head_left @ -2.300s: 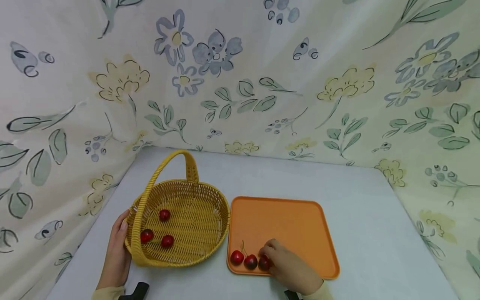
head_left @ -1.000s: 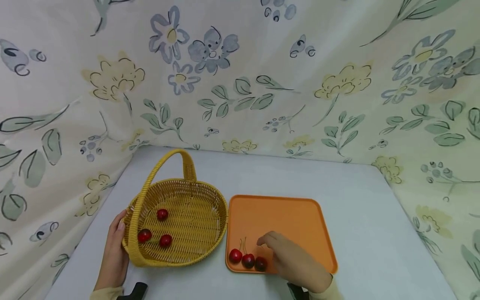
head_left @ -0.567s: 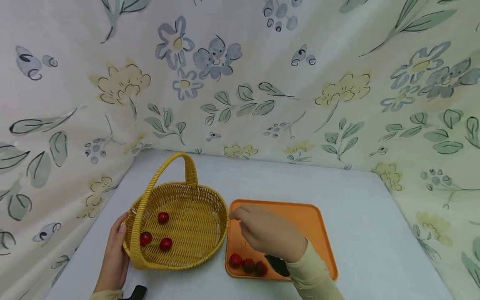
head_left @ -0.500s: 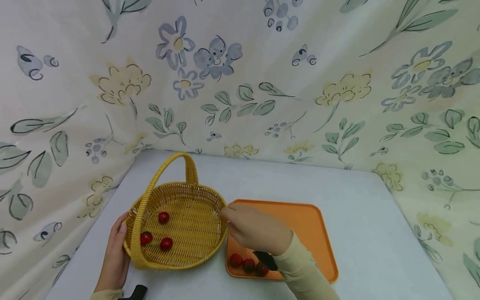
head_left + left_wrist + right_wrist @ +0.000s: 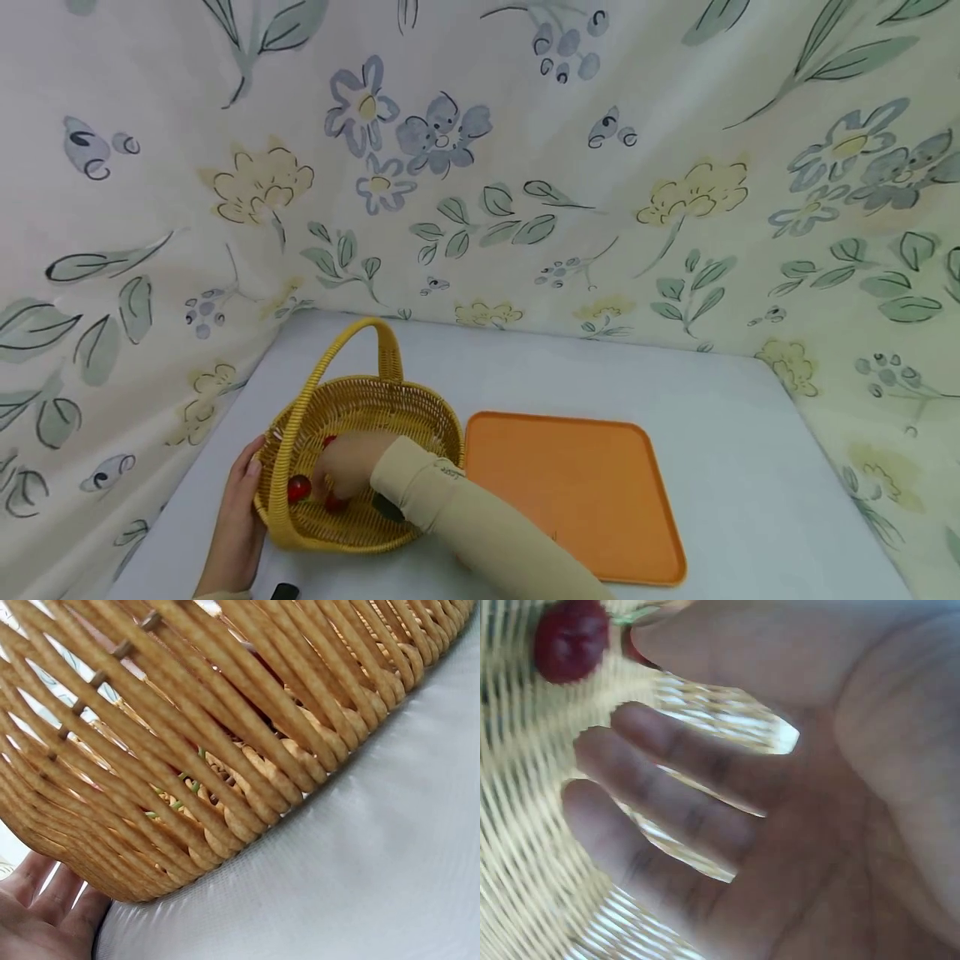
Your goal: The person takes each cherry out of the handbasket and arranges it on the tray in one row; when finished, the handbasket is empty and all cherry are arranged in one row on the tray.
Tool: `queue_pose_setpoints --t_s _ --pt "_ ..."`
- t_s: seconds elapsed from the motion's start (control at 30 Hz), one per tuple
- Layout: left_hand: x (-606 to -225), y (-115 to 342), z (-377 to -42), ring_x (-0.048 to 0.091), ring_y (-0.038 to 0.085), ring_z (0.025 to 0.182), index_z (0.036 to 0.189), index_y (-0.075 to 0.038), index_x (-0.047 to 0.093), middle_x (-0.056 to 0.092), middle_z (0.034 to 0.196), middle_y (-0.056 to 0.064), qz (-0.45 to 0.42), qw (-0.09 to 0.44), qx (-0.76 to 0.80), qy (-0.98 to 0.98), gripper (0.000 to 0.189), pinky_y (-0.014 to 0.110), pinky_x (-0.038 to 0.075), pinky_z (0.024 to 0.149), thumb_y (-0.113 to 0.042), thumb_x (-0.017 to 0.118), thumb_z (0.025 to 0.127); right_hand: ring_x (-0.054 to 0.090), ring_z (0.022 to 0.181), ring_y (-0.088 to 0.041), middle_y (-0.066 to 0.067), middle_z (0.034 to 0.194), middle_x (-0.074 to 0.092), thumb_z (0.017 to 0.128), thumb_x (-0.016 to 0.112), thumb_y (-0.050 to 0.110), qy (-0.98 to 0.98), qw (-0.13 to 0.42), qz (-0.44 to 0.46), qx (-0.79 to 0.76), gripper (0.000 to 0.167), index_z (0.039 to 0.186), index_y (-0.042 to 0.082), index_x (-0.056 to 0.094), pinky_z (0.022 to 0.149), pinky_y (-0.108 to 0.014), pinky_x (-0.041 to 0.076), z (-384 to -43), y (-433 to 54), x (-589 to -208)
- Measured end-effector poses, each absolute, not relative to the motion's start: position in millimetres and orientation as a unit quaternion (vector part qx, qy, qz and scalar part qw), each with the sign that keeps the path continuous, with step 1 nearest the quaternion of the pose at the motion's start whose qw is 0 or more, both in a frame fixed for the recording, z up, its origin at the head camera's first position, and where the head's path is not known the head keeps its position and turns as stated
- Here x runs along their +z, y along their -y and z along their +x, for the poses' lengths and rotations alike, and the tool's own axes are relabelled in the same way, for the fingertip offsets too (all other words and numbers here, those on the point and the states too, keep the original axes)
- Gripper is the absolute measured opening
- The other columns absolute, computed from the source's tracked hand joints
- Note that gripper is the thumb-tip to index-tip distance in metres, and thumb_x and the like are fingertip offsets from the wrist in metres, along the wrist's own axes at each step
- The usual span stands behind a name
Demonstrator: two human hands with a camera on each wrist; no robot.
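A yellow wicker basket (image 5: 371,396) with a tall handle stands at the left of the table. My left hand (image 5: 238,521) rests against its outer left wall; in the left wrist view its fingers (image 5: 56,892) lie fairly straight and run behind the wicker. Inside the basket is my right hand (image 5: 352,462), low over the bottom. In the right wrist view the thumb covers most of a cherry (image 5: 636,649) at its tip, and the index finger is hidden behind it. The other fingers are spread. Another cherry (image 5: 571,639) lies beside them.
An orange tray (image 5: 570,492) lies right of the basket; the right sleeve (image 5: 487,521) crosses its lower left corner and hides the cherries seen there earlier. A floral curtain (image 5: 480,275) hangs behind and beside the white table (image 5: 720,467).
My right hand has left the orange tray, crossed the basket's right rim and gone down among the cherries. My left hand has stayed at the basket's left side.
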State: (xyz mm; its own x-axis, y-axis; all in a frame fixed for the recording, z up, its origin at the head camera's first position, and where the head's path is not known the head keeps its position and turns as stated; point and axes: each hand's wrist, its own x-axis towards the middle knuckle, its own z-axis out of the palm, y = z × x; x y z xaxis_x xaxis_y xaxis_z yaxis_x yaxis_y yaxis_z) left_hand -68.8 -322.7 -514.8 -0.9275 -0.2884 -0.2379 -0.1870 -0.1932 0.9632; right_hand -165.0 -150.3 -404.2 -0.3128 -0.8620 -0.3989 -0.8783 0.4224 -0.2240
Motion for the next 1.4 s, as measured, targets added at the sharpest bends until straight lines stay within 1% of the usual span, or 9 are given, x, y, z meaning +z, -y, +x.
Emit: queue_pose_setpoints --t_s 0.17,0.3,0.57,0.73,0.9,0.97,1.13,1.27,1.4 --pt "-516 322 -68 0.013 0.017 0.143 0.152 -0.038 0.008 -0.001 0.159 -0.006 0.206 0.014 -0.737 0.643 0.059 0.005 0.039 0.083 -0.055 0.031 0.100 0.055 0.093 0.006 0.019 0.109 0.065 0.089 0.065 0.008 -0.801 0.257 -0.540 0.023 0.033 0.114 0.029 0.071 0.078 -0.008 0.042 -162 157 -421" --pt "-516 322 -69 0.010 0.020 0.144 0.152 -0.038 0.009 -0.001 0.159 -0.006 0.197 0.019 -0.731 0.653 0.059 0.004 0.038 0.083 -0.054 0.030 0.100 0.058 0.095 0.004 0.018 0.104 0.066 0.089 0.065 0.005 -0.801 0.244 -0.546 0.030 0.032 0.110 0.028 0.072 0.079 -0.008 0.042 -160 156 -425" --pt "-517 321 -71 0.009 0.022 0.145 0.152 -0.039 0.008 -0.004 0.160 -0.006 0.201 0.014 -0.730 0.653 0.058 0.005 0.038 0.085 -0.055 0.030 0.100 0.055 0.077 0.002 0.014 0.090 0.065 0.090 0.065 0.010 -0.803 0.205 -0.560 0.000 0.015 0.099 0.020 0.071 0.066 -0.009 0.041 -163 135 -423" --pt "-518 322 -71 0.006 0.025 0.146 0.151 -0.041 0.006 -0.008 0.160 -0.005 0.208 0.005 -0.723 0.659 0.060 0.006 0.038 0.087 -0.057 0.029 0.099 0.053 0.086 0.000 0.008 0.099 0.060 0.092 0.064 0.015 -0.816 0.173 -0.548 -0.060 0.017 0.108 0.016 0.067 0.072 -0.010 0.042 -169 90 -400" --pt "-515 324 -69 0.002 0.022 0.147 0.151 -0.041 0.006 -0.009 0.160 -0.009 0.200 0.006 -0.724 0.660 0.059 0.013 0.031 0.103 -0.056 0.029 0.099 0.051 0.087 -0.001 0.004 0.107 0.055 0.093 0.064 0.022 -0.847 0.143 -0.487 -0.159 0.024 0.116 0.016 0.063 0.074 -0.013 0.044 -166 27 -378" --pt "-514 325 -69 0.003 0.020 0.147 0.151 -0.041 0.007 -0.008 0.160 -0.010 0.195 0.011 -0.726 0.660 0.058 0.013 0.032 0.102 -0.055 0.029 0.100 0.052 0.087 -0.001 0.006 0.105 0.055 0.093 0.064 0.023 -0.853 0.138 -0.460 -0.204 0.023 0.115 0.016 0.062 0.074 -0.014 0.045 -160 2 -376" --pt "-515 326 -69 0.007 0.016 0.146 0.151 -0.040 0.007 -0.004 0.159 -0.009 0.197 0.020 -0.737 0.646 0.057 0.003 0.039 0.082 -0.053 0.030 0.101 0.057 0.092 -0.003 0.008 0.103 0.059 0.093 0.063 0.024 -0.846 0.141 -0.398 -0.324 0.022 0.113 0.016 0.059 0.077 -0.019 0.049 -138 -59 -390" --pt "-515 324 -71 0.006 0.019 0.146 0.151 -0.040 0.007 -0.005 0.160 -0.009 0.209 0.017 -0.739 0.640 0.059 0.004 0.040 0.081 -0.054 0.032 0.100 0.057 0.088 -0.002 0.013 0.099 0.060 0.092 0.064 0.033 -0.862 0.152 -0.304 -0.375 0.021 0.109 0.023 0.058 0.067 -0.021 0.049 -122 -104 -413" --pt "-516 322 -73 0.005 0.019 0.147 0.152 -0.040 0.007 -0.006 0.160 -0.009 0.209 0.017 -0.736 0.643 0.060 0.004 0.039 0.084 -0.055 0.032 0.099 0.054 0.083 0.000 0.015 0.096 0.059 0.089 0.066 0.038 -0.895 0.122 -0.235 -0.359 0.022 0.106 0.026 0.059 0.063 -0.021 0.047 -112 -135 -436"
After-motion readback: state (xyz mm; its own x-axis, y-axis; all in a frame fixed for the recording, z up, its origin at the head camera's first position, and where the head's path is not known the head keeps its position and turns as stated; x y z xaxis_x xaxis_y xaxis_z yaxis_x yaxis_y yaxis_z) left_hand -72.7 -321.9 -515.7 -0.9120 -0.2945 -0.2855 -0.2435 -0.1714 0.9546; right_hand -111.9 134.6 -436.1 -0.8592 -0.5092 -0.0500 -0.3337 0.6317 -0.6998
